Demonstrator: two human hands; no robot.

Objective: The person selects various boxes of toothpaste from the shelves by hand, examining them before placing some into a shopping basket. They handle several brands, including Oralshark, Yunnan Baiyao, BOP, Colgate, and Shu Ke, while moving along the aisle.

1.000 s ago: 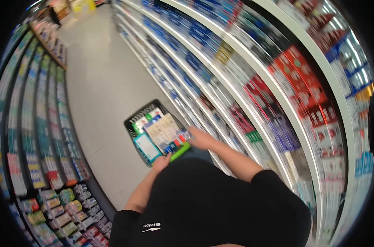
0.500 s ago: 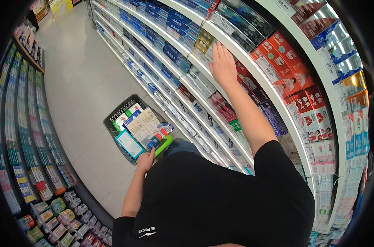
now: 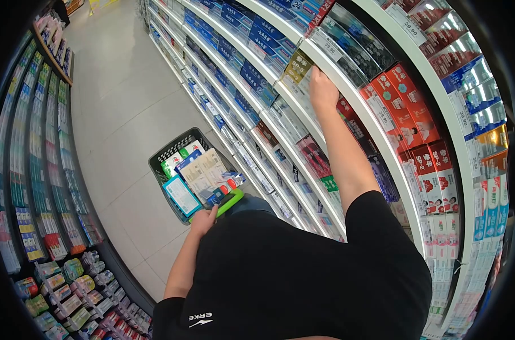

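My left hand [image 3: 203, 220] is wrapped round the bright green handle [image 3: 230, 202] of a dark plastic shopping basket [image 3: 155, 164]. In the basket lie a teal-edged box [image 3: 181, 197], a beige carton [image 3: 201, 173], green-and-white packs [image 3: 171, 165] and smaller red and blue boxes [image 3: 226, 186]. On the right, my right hand [image 3: 324, 89] reaches into a lit shelf. Its fingers are curled in a closed grip at the right edge of a gold toothpaste box [image 3: 297, 66] marked SP; the fingertips are partly hidden. That box still sits in its shelf row.
White shelf rails with price tags [image 3: 330, 48] curve along my right, packed with blue boxes [image 3: 261, 29] and red toothpaste boxes [image 3: 402, 99]. To my left stand racks of hanging toothbrush packs [image 3: 22, 164]. Pale floor tiles [image 3: 118, 107] run between them.
The fingers of my right hand, earlier stretched out over the shelf edge, are now curled at the gold box. My view has shifted slightly; my left hand keeps the basket handle.
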